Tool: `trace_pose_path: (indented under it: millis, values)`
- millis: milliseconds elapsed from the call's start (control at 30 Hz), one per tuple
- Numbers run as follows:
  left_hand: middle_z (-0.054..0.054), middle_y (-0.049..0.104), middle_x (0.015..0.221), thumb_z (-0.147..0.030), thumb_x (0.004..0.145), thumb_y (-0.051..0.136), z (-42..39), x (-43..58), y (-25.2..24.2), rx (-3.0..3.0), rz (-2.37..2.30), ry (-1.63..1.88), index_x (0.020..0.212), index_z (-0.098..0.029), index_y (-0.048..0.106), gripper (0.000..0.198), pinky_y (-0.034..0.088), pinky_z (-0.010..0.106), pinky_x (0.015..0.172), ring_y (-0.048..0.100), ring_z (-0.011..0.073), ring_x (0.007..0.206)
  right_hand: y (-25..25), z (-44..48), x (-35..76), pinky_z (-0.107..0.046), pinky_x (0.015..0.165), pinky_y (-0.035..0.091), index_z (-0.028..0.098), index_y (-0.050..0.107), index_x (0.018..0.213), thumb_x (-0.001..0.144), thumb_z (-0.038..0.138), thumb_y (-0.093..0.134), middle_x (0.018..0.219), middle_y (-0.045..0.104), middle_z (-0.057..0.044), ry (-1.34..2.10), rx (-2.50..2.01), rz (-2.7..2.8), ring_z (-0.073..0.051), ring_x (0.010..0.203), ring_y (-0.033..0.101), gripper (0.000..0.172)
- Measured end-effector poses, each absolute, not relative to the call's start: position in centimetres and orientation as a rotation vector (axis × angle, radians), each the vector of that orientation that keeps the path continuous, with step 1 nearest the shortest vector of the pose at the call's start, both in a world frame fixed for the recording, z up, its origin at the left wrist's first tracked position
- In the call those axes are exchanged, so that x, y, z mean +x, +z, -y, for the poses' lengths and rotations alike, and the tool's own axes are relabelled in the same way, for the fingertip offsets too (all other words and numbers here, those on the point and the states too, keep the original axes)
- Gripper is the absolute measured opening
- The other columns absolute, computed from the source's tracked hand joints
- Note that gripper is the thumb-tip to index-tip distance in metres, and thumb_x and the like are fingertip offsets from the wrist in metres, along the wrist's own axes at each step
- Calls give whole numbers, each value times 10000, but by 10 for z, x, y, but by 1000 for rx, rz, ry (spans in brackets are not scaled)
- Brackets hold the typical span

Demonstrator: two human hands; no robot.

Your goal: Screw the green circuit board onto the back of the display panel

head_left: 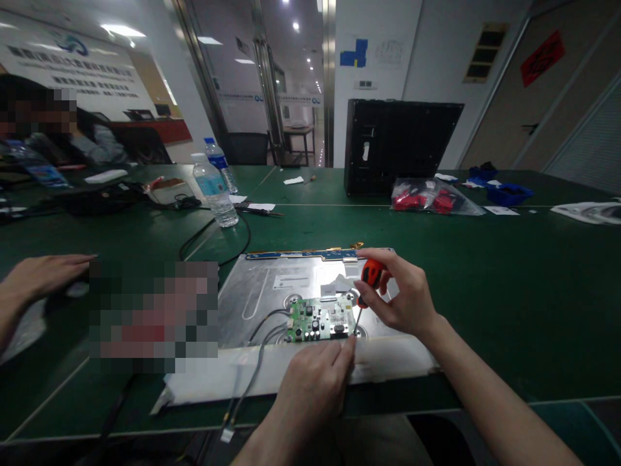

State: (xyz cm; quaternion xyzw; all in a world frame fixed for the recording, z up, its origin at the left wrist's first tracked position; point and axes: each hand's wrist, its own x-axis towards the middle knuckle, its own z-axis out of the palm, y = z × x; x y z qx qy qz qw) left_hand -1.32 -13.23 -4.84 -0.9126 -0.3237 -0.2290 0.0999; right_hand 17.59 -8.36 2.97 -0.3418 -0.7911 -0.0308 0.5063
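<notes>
1. Head view, directions by a clock face centred on the green circuit board (323, 317): lying flat on the silver metal back of a display panel (252, 291), on the green table (509, 285).
2. At 3 o'clock, holding a red-and-black screwdriver (372, 273) between thumb and fingers of the right hand (405, 294), shaft slanting down to the board's 4 o'clock corner.
3. At 6 o'clock, resting over the white film (218, 380) with the left hand (315, 375), forefinger reaching just beside the screwdriver's tip; cannot tell whether gripping anything.
4. Running from the board's 9 o'clock edge, then hanging past the table edge towards 7: thin cables (262, 356).
5. Between 10 and 11, standing upright: two water bottles (213, 188).
6. At 1, standing well apart: a black monitor-like housing (402, 142).
7. At 9, reaching in: a co-worker's hand (48, 278).
</notes>
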Motion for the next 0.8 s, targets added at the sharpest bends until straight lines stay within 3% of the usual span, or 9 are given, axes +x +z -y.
trace_pose_path:
  millis: [300,433,600,800]
  values:
    - [19,612,681,-60,867,415,131,-13,-49,-2705,949,-671,1098,-119,543,271,467,280,509,599,186,564,27,82,177,-208,470,416,182,524,1149,846,225,583,737,580,21,-14,-915,1890,-80,523,488,312]
    - [22,608,685,-63,875,411,132,-13,-47,-2708,961,-653,1098,-123,543,266,469,271,523,596,179,575,29,85,177,-218,496,443,201,450,1187,810,162,538,756,595,27,141,-824,1888,-94,545,511,389]
    - [26,621,698,-76,889,407,132,-13,-48,-2714,957,-673,1104,-124,538,256,468,267,521,606,179,585,33,86,175,-228,512,447,205,505,1078,808,215,619,802,575,15,215,-764,1934,-97,589,510,294]
    - [26,636,707,-89,906,407,132,-14,-52,-2722,968,-691,1125,-131,528,253,470,273,513,622,183,586,28,82,171,-208,564,525,265,473,1307,845,251,664,842,553,21,338,-828,1867,-101,672,547,501]
